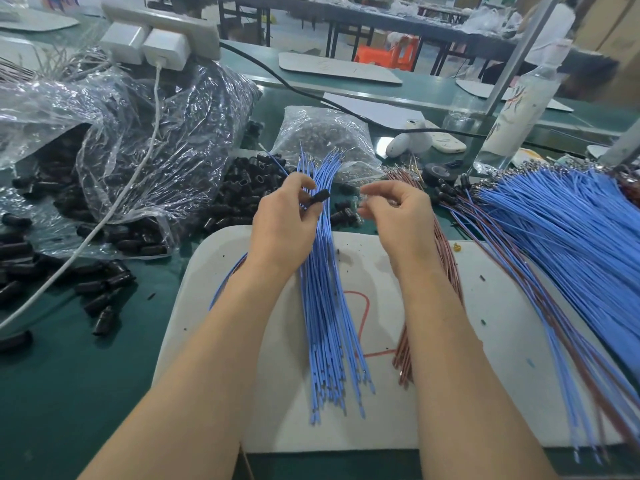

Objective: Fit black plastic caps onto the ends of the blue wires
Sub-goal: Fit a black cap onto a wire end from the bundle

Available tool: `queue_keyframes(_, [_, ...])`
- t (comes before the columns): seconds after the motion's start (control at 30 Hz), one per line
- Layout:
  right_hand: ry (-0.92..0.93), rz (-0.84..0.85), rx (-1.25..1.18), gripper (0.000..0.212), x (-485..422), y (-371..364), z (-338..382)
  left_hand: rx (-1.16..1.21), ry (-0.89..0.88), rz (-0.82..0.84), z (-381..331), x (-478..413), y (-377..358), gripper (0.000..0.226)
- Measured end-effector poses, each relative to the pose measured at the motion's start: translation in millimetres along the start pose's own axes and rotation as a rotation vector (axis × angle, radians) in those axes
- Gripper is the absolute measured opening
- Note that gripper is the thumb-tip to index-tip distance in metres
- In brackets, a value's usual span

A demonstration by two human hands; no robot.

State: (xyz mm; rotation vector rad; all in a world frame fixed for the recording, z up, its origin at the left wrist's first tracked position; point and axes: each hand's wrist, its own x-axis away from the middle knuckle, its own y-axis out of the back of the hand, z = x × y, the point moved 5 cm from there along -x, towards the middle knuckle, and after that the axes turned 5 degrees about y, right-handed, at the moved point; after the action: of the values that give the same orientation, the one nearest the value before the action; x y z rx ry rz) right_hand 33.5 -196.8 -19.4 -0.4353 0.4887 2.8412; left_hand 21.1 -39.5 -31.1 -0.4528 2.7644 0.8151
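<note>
Blue wires lie bundled on my white board, probably so single ends separate easily. Left hand pinches one black cap over the bundle, ready for a wire. Right hand is half curled beside it; I cannot tell if it holds anything. Loose caps are heaped beyond, within reach.

We're at a green table in a workshop hall. Behind it is another green table, then dark-framed tables on a grey floor. Orange plastic stool among their legs, cardboard boxes far right, slanted metal post nearer us. Light even and diffuse
</note>
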Motion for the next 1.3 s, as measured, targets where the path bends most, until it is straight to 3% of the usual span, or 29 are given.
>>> queue_keyframes(0.17, [0.102,0.154,0.114,0.014,10,-23,13,0.022,-0.047,0.053,-3,3,-6,0.023])
queue_keyframes(0.43, [0.254,0.016,0.262,0.018,12,-23,19,-0.219,-0.124,-0.018,-5,8,-5,0.01])
queue_keyframes(0.73, [0.362,0.07,0.341,0.02,17,-29,25,-0.117,-0.078,-0.067,-6,8,-1,0.006])
queue_keyframes(0.9, [0.222,0.205,0.227,0.015,14,-27,24,-0.02,-0.043,-0.074,1,3,2,0.006])
queue_keyframes(1.0, [0.111,0.18,0.074,0.018,9,-14,21,0.032,-0.031,-0.054,3,2,-1,0.008])
queue_keyframes(1.13, [0.087,0.153,-0.124,0.015,9,-4,27,0.077,-0.07,-0.059,3,1,-2,0.009])
queue_keyframes(1.3, [0.127,0.195,-0.163,0.01,11,-6,34,0.115,-0.122,-0.067,2,0,-2,0.007])
